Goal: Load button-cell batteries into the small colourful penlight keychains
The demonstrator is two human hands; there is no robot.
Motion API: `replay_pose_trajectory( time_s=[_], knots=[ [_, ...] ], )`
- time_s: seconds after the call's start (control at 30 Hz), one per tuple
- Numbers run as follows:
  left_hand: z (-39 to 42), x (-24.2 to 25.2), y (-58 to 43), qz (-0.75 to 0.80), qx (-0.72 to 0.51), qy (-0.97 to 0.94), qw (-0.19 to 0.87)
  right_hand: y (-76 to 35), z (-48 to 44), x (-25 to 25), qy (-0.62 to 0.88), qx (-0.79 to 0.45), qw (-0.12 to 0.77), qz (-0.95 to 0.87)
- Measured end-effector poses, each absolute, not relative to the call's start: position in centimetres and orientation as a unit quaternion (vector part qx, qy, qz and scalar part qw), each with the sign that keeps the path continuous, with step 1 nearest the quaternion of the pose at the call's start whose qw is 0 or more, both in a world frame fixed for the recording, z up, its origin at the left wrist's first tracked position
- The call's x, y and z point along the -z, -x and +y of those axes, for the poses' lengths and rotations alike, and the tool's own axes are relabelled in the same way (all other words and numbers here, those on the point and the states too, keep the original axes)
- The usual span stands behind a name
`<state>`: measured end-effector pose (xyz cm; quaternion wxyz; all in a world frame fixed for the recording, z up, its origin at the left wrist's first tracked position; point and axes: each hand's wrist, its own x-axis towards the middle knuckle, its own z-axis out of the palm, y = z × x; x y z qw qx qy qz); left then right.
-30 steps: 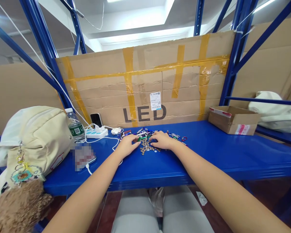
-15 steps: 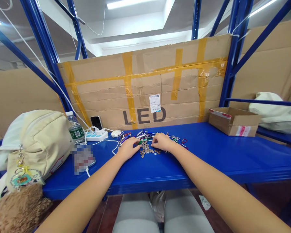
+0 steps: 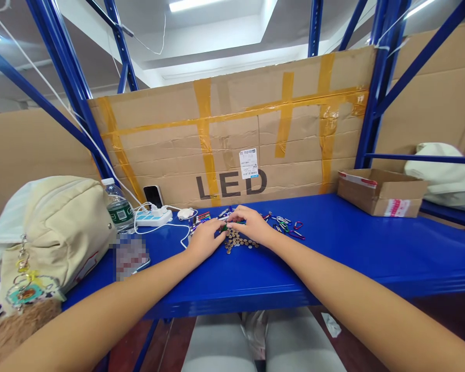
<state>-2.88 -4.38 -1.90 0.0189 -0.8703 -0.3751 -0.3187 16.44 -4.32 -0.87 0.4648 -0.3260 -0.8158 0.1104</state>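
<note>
My left hand (image 3: 207,237) rests at the left of a coin pile, its fingers closed around a small green object (image 3: 223,228) whose kind is too small to tell. From the other side my right hand (image 3: 251,226) reaches over the coins with bent fingers, fingertips close to the left ones; what they pinch is hidden. Brown and silvery coins (image 3: 238,241) lie in a loose heap below the hands. To the right are several coloured carabiners (image 3: 282,224). Slim red and blue pieces (image 3: 202,217) lie behind my left hand, and more small items are partly covered.
On the left are a cream bag (image 3: 70,222), a water bottle (image 3: 119,209), a power strip (image 3: 153,217) with white cables and a blurred-out phone (image 3: 130,258). An open cardboard box (image 3: 383,194) stands at the right. A big cardboard sheet (image 3: 170,155) backs the blue table (image 3: 333,248).
My right hand has moved left and slightly up, its fingertips now near those of the left. More carabiners show at its right. The left hand has barely moved; the view has shifted a little.
</note>
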Motion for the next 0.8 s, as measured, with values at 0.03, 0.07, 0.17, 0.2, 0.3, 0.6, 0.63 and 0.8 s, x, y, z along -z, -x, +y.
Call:
replay_pose_trajectory(
  time_s=[0.03, 0.07, 0.17, 0.2, 0.3, 0.6, 0.63, 0.8],
  knots=[
    [-4.4, 1.9, 2.8, -0.373, 0.317, 0.872, 0.016, -16.4, -4.4, 0.8, 0.324, -0.116, 0.465, -0.816],
    [-4.4, 1.9, 2.8, -0.372, 0.318, 0.872, 0.012, -16.3, -4.4, 0.7, 0.325, -0.119, 0.465, -0.815],
    [-4.1, 1.4, 2.4, -0.371, 0.325, 0.870, 0.009, -16.4, -4.3, 0.4, 0.336, -0.113, 0.464, -0.812],
    [-3.8, 1.1, 2.2, -0.371, 0.329, 0.868, 0.012, -16.5, -4.1, 0.3, 0.342, -0.108, 0.465, -0.810],
    [-2.3, -0.2, 1.2, -0.376, 0.345, 0.860, 0.015, -16.8, -3.4, -0.1, 0.368, -0.110, 0.489, -0.783],
    [1.8, -0.6, -0.4, -0.419, 0.396, 0.817, -0.002, -22.0, -1.2, -2.5, 0.430, -0.033, 0.260, -0.864],
    [1.8, -0.4, -0.2, -0.422, 0.385, 0.821, 0.002, -23.0, -1.2, -2.5, 0.435, -0.034, 0.233, -0.869],
    [1.2, 0.1, 0.6, -0.424, 0.317, 0.848, 0.031, -26.3, -1.6, -2.2, 0.498, -0.117, 0.120, -0.851]
  ],
)
